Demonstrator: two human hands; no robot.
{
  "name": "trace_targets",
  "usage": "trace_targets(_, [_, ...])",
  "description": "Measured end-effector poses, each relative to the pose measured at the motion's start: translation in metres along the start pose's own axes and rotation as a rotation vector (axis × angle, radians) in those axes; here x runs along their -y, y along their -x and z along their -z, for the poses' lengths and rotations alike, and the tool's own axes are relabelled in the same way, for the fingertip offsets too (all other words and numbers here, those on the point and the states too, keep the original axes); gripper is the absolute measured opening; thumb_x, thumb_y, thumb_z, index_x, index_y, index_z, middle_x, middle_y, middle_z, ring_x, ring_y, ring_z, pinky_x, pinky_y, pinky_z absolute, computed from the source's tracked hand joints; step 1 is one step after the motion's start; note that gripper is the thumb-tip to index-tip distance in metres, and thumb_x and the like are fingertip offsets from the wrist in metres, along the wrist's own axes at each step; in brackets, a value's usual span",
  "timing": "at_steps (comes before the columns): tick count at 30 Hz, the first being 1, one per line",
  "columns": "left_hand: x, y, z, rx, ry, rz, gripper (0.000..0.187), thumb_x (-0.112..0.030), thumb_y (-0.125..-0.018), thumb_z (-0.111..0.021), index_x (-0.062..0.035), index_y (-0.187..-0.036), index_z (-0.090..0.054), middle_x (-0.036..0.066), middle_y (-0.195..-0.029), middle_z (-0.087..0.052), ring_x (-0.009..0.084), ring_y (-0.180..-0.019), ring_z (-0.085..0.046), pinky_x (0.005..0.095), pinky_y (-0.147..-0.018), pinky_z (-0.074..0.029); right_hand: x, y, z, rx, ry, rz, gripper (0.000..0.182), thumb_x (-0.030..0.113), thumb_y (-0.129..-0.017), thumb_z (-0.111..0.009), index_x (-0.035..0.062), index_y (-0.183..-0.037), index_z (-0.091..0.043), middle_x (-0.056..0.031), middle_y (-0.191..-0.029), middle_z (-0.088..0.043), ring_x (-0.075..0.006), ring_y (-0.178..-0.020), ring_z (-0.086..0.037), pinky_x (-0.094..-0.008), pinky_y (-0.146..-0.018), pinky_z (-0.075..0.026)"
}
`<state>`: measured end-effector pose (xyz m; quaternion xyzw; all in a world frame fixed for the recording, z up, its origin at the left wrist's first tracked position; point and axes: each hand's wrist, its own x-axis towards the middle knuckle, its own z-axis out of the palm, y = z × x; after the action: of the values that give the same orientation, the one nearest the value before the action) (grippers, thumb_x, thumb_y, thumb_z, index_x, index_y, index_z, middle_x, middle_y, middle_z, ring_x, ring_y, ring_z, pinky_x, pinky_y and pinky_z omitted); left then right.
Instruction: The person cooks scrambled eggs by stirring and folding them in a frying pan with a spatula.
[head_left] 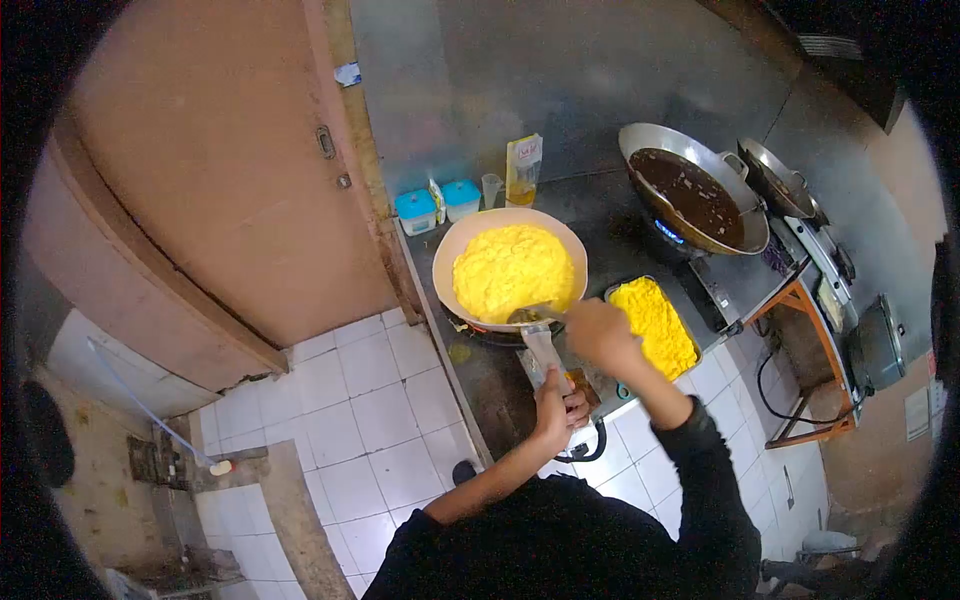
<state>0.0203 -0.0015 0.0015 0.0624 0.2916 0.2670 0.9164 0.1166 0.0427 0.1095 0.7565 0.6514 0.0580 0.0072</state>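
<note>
A frying pan [447,255] with a pale inside sits on the stove at the counter's left part. Yellow scrambled egg [513,268] covers much of its base. My left hand [560,408] is wrapped round the pan's handle [541,347]. My right hand [602,335] grips a metal spoon [530,314], its bowl at the pan's near edge against the egg. Close to my right hand, on the counter's front edge, stands a rectangular tray [693,345] filled with more yellow egg [652,325].
A large wok [637,140] of dark liquid stands over a blue flame [668,232], with another wok [775,180] beyond it. Blue-lidded containers [461,195] and an oil container [522,175] line the back wall. A closed door [230,180] is at left.
</note>
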Motion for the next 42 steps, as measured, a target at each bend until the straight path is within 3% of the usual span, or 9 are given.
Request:
trace_targets(8, [0.010,-0.014,0.015,0.050,0.011,0.020,0.042,-0.057,-0.085,-0.035,-0.0167,-0.074,-0.040,-0.006,-0.047,-0.026,0.0095,-0.032,-0.023,0.0259,-0.033,-0.019,0.026,-0.042,-0.062,-0.178,-0.323,-0.232,0.021,0.012,-0.079,-0.049,0.0031,-0.097,-0.055,-0.0184,-0.073,-0.062,-0.0343,-0.066,-0.062,-0.0437,-0.056,-0.050])
trace_targets(13, [0.009,-0.011,0.014,0.092,0.020,0.007,0.047,-0.061,-0.085,-0.032,-0.0143,-0.080,-0.037,-0.008,-0.047,-0.027,0.0082,-0.032,-0.027,0.0243,-0.032,-0.023,0.009,-0.095,-0.073,-0.283,-0.328,-0.281,0.019,0.012,-0.078,-0.050,0.0036,-0.093,-0.057,-0.0181,-0.074,-0.063,-0.0330,-0.068,-0.063,-0.0422,-0.061,-0.050])
trace_targets(19, [0.005,-0.007,0.008,0.019,0.026,0.022,0.042,-0.058,-0.085,-0.037,-0.0163,-0.078,-0.038,-0.005,-0.046,-0.026,0.0101,-0.031,-0.023,0.0263,-0.032,-0.018,0.016,-0.089,-0.077,-0.060,-0.275,-0.143,0.016,0.017,-0.074,-0.056,0.0032,-0.081,-0.061,-0.0188,-0.078,-0.062,-0.0332,-0.077,-0.061,-0.0426,-0.068,-0.048])
trace_targets(23, [0.005,-0.007,0.011,0.023,0.030,0.020,0.041,-0.057,-0.085,-0.037,-0.0163,-0.078,-0.037,-0.005,-0.046,-0.026,0.0098,-0.031,-0.023,0.0265,-0.032,-0.018,-0.010,-0.067,-0.029,0.082,-0.151,-0.106,0.021,0.023,-0.075,-0.057,0.0105,-0.090,-0.065,-0.0135,-0.084,-0.063,-0.0322,-0.083,-0.061,-0.0419,-0.072,-0.048])
trace_targets(25, [0.004,-0.007,0.008,0.035,0.052,0.042,0.041,-0.056,-0.086,-0.037,-0.0163,-0.077,-0.037,-0.005,-0.046,-0.025,0.0093,-0.031,-0.022,0.0260,-0.031,-0.017,-0.018,-0.041,0.024,0.037,-0.212,-0.112,0.024,0.023,-0.075,-0.051,0.0047,-0.083,-0.063,-0.0195,-0.080,-0.063,-0.0331,-0.076,-0.063,-0.0436,-0.069,-0.050])
trace_targets(28, [0.007,-0.007,0.008,0.051,0.024,-0.006,0.040,-0.055,-0.086,-0.037,-0.0161,-0.077,-0.037,-0.005,-0.046,-0.025,0.0090,-0.031,-0.021,0.0259,-0.031,-0.017,-0.020,-0.013,0.072,0.124,-0.106,-0.129,0.023,0.022,-0.073,-0.053,0.0050,-0.084,-0.064,-0.0177,-0.079,-0.064,-0.0326,-0.073,-0.064,-0.0426,-0.067,-0.051])
trace_targets(32, [0.008,-0.007,0.006,0.031,0.020,-0.012,0.041,-0.056,-0.085,-0.038,-0.0164,-0.076,-0.037,-0.005,-0.046,-0.026,0.0093,-0.032,-0.022,0.0258,-0.032,-0.017,-0.011,-0.008,0.030,0.080,0.024,-0.117,0.014,0.013,-0.069,-0.053,0.0027,-0.075,-0.062,-0.0211,-0.074,-0.062,-0.0326,-0.071,-0.064,-0.0414,-0.062,-0.051])
trace_targets(36, [0.009,-0.007,0.006,0.007,0.046,0.014,0.043,-0.059,-0.084,-0.038,-0.0165,-0.076,-0.037,-0.005,-0.047,-0.026,0.0093,-0.032,-0.022,0.0265,-0.033,-0.018,-0.024,-0.026,-0.034,-0.114,-0.068,-0.185,0.015,0.014,-0.072,-0.052,0.0035,-0.076,-0.061,-0.0197,-0.071,-0.061,-0.0337,-0.067,-0.063,-0.0433,-0.060,-0.051])
trace_targets(42, [0.009,-0.006,0.008,0.026,0.015,0.005,0.045,-0.061,-0.083,-0.039,-0.0158,-0.080,-0.036,-0.005,-0.048,-0.027,0.0092,-0.033,-0.023,0.0267,-0.035,-0.020,-0.043,-0.048,-0.059,-0.240,-0.175,-0.264,0.017,0.016,-0.075,-0.050,0.0051,-0.081,-0.062,-0.0173,-0.073,-0.061,-0.0340,-0.069,-0.062,-0.0442,-0.061,-0.049])
